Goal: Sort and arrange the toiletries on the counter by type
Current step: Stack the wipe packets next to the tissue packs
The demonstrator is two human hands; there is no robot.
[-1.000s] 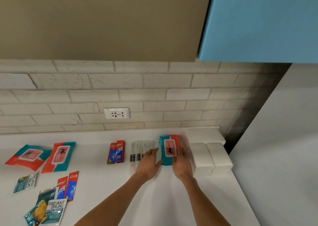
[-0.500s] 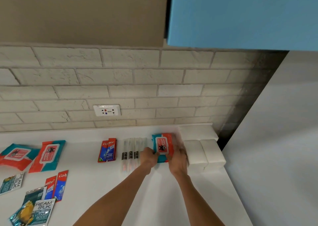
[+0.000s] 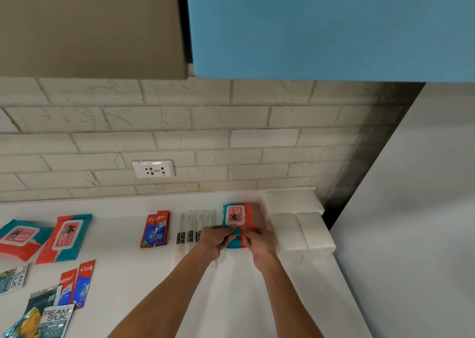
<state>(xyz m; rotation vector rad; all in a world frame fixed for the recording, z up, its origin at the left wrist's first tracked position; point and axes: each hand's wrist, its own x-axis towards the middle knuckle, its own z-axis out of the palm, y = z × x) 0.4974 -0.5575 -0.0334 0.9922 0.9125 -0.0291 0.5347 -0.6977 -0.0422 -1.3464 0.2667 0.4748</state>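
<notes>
Head view. Left hand [image 3: 217, 240] and right hand [image 3: 261, 245] both pinch the near edge of the wipes pack [image 3: 237, 216], which lies on the tabletop [image 3: 123, 234] between the clear sleeves [image 3: 196, 222] and the white blocks [image 3: 290, 231]. Risk: a sideways nudge would likely skew the sleeves.

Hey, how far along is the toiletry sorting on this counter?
Roughly halfway. Done: white packs, clear packets and a toothpaste pair sit in a row. In hand: left hand and right hand grip a wipes pack there. To do: two loose wipes packs, toothpaste sachets and shampoo sachets on the left.
</notes>
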